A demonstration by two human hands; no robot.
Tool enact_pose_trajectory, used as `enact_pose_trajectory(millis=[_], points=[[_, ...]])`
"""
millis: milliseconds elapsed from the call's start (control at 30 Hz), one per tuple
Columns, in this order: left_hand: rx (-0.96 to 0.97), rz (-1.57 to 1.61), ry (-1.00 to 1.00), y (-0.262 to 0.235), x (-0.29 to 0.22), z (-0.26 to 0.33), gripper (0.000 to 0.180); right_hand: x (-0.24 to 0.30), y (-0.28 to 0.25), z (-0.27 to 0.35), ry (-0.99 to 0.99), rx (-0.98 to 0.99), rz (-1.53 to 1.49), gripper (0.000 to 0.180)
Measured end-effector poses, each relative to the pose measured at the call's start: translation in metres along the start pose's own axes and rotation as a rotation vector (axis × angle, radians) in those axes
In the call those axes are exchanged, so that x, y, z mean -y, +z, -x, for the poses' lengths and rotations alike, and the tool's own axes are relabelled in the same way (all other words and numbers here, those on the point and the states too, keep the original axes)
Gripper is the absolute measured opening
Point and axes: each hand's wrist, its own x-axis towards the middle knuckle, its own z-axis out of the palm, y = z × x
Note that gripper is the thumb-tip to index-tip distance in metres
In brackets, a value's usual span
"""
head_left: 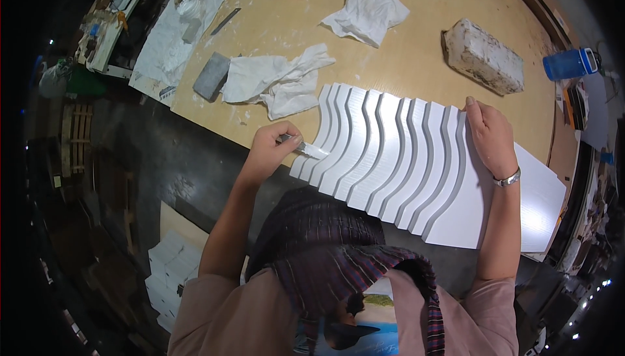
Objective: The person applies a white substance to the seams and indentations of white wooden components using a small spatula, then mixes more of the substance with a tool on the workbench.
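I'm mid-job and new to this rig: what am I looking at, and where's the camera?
No machine: these are a person's bare hands, seen by a wide fisheye camera on their head looking down, so straight edges bend. The left hand holds a thin flat tool, tip at the left part of a white panel with wavy ridges. The right hand rests at its far edge. On the table lie two white cloths, a gray block and a stained pale block.
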Motion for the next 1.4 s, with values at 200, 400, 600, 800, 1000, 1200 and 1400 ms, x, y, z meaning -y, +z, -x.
enact_pose_trajectory(millis=[200, 400, 600, 800, 1000, 1200, 1400], points=[[-0.001, 0.016, -0.022, 0.001, 0.006, -0.002, 0.007, 0.003, 0.001, 0.0, 0.001, 0.004, 0.008, 0.05], [-0.002, 0.066, -0.011, 0.003, 0.004, -0.006, 0.005, -0.001, 0.002, -0.001, 0.003, -0.001, 0.011, 0.051], [0.041, 0.145, 0.018, 0.008, 0.003, -0.007, 0.006, 0.002, 0.001, 0.0, 0.016, 0.006, 0.008, 0.052], [0.111, 0.095, 0.067, 0.014, -0.002, -0.012, 0.007, -0.001, 0.002, 0.0, -0.001, -0.008, 0.027, 0.053], [0.086, 0.172, 0.043, 0.018, -0.003, -0.015, 0.006, 0.0, 0.002, -0.001, 0.01, 0.0, 0.025, 0.053], [0.106, 0.185, 0.041, 0.019, 0.004, -0.02, 0.005, 0.0, 0.002, -0.001, 0.022, 0.009, 0.035, 0.053], [0.126, 0.16, 0.069, 0.019, 0.0, -0.028, 0.003, -0.001, 0.001, -0.001, 0.021, 0.004, 0.035, 0.054]])
